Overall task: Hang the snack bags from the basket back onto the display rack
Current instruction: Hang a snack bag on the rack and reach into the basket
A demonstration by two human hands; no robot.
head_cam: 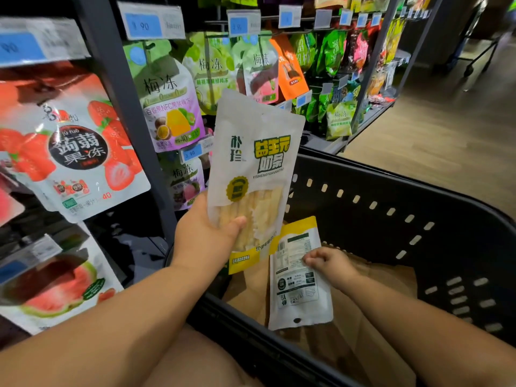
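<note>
Strawberry jelly pouches (75, 152) are seen hanging at nine o'clock on the display rack (122, 88), with a watermelon pouch (58, 286) below them at about eight o'clock. Blue price tags (143, 25) are clipped along the rail at eleven o'clock, and plum jelly bags (167, 99) in green and purple are hung beneath them, just right of the dark upright post.

Near the centre, a white and yellow milk-stick snack bag (251, 169) is held upright in the left hand (206, 236), face forward, its top edge raised toward twelve o'clock in front of the hanging bags. The left hand is clamped on the lower part of this bag, the thumb pressed across the clear window and the fingers hidden behind it.

At about five o'clock, a second snack bag (298, 283) of the same kind is seen back side up, its hang hole pointed toward six o'clock. It is pinched at its right edge by the right hand (329, 265), fingers curled together on the film. This bag lies inside the black plastic basket (391, 196), over a brown paper lining (377, 339) at the bottom.

Further bags in green, orange and pink (329, 51) are hung along the rack toward one o'clock, and a wooden floor (446, 129) is seen at two to three o'clock.
</note>
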